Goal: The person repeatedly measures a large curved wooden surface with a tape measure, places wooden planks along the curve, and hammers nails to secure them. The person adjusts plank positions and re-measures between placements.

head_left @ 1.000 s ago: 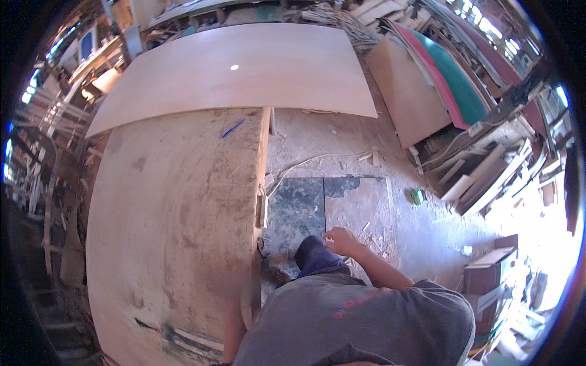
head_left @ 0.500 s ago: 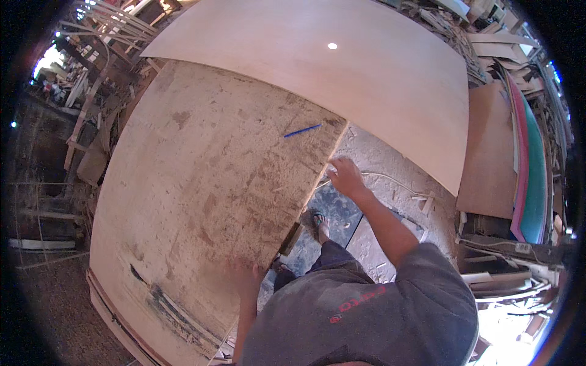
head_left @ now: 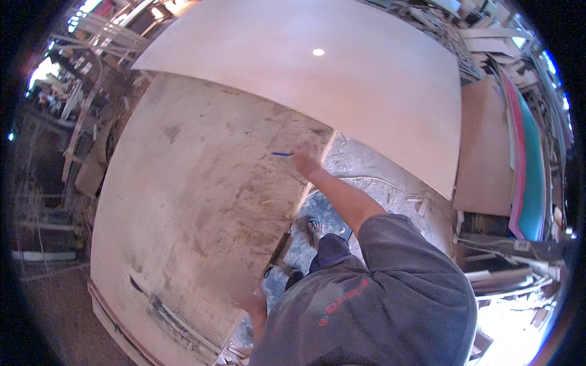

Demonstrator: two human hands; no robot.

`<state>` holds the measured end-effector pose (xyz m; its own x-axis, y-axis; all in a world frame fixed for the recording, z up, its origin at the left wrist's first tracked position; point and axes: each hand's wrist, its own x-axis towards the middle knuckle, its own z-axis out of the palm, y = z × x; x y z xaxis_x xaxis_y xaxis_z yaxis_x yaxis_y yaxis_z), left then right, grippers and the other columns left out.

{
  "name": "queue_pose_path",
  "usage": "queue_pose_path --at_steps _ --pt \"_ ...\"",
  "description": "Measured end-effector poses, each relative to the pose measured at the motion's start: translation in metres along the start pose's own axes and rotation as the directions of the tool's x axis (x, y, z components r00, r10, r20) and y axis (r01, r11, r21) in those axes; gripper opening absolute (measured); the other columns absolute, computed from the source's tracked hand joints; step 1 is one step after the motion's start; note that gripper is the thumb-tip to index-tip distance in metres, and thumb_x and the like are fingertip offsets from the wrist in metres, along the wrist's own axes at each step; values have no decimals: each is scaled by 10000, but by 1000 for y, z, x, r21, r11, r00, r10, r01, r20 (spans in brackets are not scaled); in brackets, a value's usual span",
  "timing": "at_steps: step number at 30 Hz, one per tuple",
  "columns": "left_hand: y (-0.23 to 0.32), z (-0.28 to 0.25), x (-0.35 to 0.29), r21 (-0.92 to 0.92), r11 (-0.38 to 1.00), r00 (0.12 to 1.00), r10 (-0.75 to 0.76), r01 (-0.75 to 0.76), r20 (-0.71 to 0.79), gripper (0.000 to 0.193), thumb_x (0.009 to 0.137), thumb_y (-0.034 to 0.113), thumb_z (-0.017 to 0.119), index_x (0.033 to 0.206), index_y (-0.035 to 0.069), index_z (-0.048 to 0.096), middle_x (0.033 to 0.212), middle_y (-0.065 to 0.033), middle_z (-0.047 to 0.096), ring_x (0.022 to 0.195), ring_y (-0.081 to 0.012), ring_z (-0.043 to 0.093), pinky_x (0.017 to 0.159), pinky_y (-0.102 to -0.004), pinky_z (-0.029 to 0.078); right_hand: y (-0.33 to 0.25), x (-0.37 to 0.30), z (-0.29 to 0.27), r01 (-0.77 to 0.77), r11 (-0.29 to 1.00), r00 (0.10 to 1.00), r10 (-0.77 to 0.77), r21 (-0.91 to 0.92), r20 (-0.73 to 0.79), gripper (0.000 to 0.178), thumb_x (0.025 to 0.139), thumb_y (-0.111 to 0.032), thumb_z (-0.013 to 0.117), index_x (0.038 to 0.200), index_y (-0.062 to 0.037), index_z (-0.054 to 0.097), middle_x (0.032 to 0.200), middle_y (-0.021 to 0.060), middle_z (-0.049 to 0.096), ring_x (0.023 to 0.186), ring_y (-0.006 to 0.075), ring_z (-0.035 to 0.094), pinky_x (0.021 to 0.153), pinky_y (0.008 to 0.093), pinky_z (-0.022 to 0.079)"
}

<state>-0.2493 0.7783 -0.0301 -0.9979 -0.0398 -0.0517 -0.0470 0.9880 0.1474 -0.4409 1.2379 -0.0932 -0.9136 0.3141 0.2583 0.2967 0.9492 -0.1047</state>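
A thin blue pen, possibly a pencil, sticks out to the left from the fingers of my right hand. This hand is closed around its right end, over the worn, stained wooden board near its right edge; motion blurs the fingers. Lower down, my left hand is over the same board close to its near edge. Its fingers are smeared by motion, and nothing shows in them. A large pale smooth sheet lies across the far part of the board and juts out past its right side.
Sheets with pink and teal edges lean beside a brown panel on the right. Stacked wood scraps crowd the far right. On the dusty floor a cable curves right of the board. Wood strips stand at the far left.
My right hand has moved left from the board's edge onto the pen, which has turned and shifted nearer. My left hand has shifted slightly nearer to me. The whole view has turned a little.
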Motion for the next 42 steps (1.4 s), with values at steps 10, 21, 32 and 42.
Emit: queue_pose_path --at_steps 10,21,32,42 --pt "59 -42 16 -241 791 798 596 -563 91 408 902 336 683 1132 2 648 1090 -164 654 1025 -325 611 908 -440 475 -117 -295 -128 -413 577 903 159 705 398 218 957 -228 539 1057 -38 576 877 197 660 855 370 654 740 466 493" --pt "63 -15 -89 -779 400 362 718 483 594 165 977 192 602 1032 42 640 879 -43 680 781 -144 635 699 -293 476 -145 -480 -217 -539 415 837 358 733 413 184 924 -179 613 1053 -48 609 896 162 679 840 329 668 738 435 509" --pt "49 -12 -227 -749 182 522 613 637 593 141 976 197 598 1025 65 604 944 -39 642 913 -173 629 766 -311 506 -106 -585 -246 -407 464 909 293 786 298 200 848 -194 683 1005 -73 649 919 135 630 871 331 636 754 435 504" --pt "44 -29 -394 -685 208 535 484 698 693 112 942 152 649 967 46 624 825 -59 665 735 -165 650 684 -285 550 -43 -731 -301 -446 418 891 287 792 351 240 780 -258 776 914 -90 671 840 110 652 779 284 640 684 404 503"
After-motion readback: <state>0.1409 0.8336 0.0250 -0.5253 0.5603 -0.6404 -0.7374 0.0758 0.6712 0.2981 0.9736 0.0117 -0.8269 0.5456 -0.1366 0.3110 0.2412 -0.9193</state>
